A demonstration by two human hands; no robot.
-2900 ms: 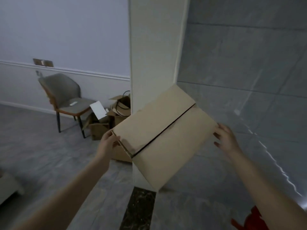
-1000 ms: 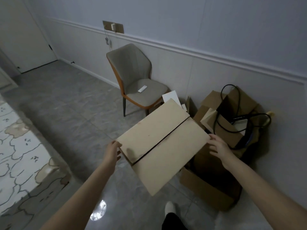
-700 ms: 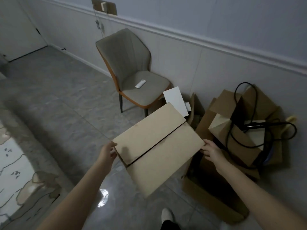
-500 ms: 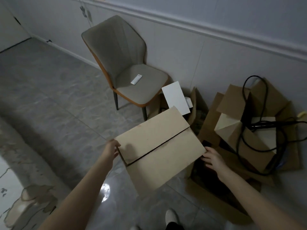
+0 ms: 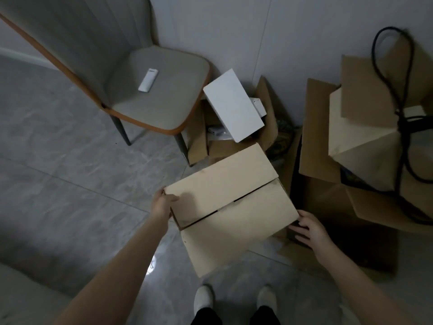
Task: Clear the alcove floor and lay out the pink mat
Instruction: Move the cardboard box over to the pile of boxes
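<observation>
Lowered since earlier: cardboard box (image 5: 230,207) now close above the floor, near the box pile (image 5: 351,165). Left hand (image 5: 162,204) grips its left corner; right hand (image 5: 309,228), fingers spread, touches its right edge.

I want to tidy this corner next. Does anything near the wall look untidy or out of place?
Yes. A thick black cable loops loosely over the heap of open brown cardboard boxes, and a white rectangular box leans tilted in another open carton. A small white remote-like device lies on the grey chair seat.
</observation>
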